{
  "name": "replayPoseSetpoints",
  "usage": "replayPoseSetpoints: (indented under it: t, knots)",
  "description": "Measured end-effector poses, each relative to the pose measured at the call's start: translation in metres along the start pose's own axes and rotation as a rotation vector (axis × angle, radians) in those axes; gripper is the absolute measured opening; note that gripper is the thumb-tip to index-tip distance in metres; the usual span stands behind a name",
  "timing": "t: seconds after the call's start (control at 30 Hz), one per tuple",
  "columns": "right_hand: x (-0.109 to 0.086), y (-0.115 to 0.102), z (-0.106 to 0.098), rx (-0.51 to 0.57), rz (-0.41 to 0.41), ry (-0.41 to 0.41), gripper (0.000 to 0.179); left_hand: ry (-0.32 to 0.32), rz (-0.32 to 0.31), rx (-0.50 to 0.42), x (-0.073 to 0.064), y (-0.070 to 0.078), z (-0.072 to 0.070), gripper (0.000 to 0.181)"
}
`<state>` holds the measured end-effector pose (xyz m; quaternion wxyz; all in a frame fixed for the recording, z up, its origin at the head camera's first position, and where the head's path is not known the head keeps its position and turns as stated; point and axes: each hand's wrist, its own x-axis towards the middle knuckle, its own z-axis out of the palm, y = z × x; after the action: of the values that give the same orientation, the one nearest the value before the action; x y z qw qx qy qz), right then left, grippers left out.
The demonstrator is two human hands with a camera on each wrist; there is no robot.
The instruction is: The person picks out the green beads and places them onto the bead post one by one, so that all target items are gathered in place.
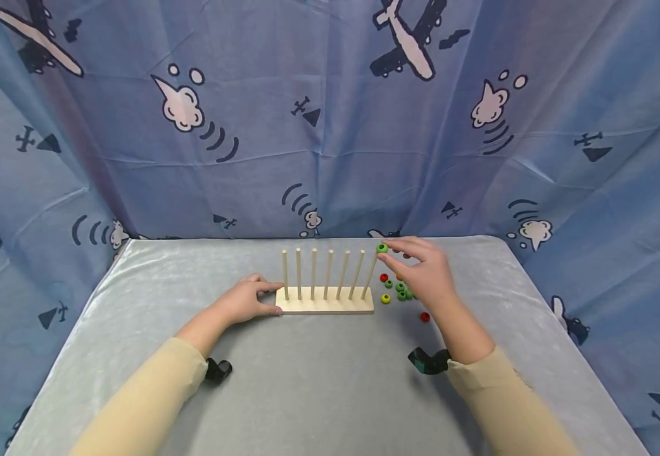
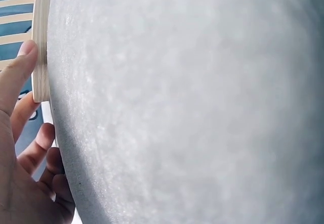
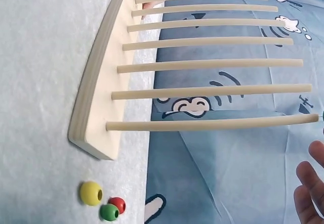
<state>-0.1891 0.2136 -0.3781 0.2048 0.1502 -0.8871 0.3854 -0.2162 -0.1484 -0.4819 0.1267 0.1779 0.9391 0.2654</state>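
Note:
A pale wooden peg rack (image 1: pixel 324 306) stands on the table, its upright pegs in one row. At its left end my left hand (image 1: pixel 243 300) grips the base; in the left wrist view the thumb (image 2: pixel 26 57) presses the base's front face, and a finger reaches behind the end. My right hand (image 1: pixel 428 271) pinches a green bead (image 1: pixel 382 251) between thumb and fingers, at the tip of the rightmost peg (image 1: pixel 369 277). Whether the bead is around that tip, I cannot tell. The right wrist view shows every peg bare, with the right hand's fingers (image 3: pixel 310 181) at the edge.
Loose beads lie right of the rack, partly under my right hand: a yellow bead (image 1: pixel 386 298), a red bead (image 1: pixel 425 316), another red bead (image 1: pixel 384 277) and several green beads (image 1: pixel 401 287). A grey cloth covers the table (image 1: pixel 318 380). Behind hangs a blue patterned curtain (image 1: pixel 261 126).

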Motion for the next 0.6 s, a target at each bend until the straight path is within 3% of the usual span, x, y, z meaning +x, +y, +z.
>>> replayPoseSetpoints:
  t: [0.6]
  knots:
    - [0.001,0.005,0.016,0.02,0.035,-0.01,0.032,-0.002,-0.014,-0.009,-0.001,0.001,-0.001,0.069]
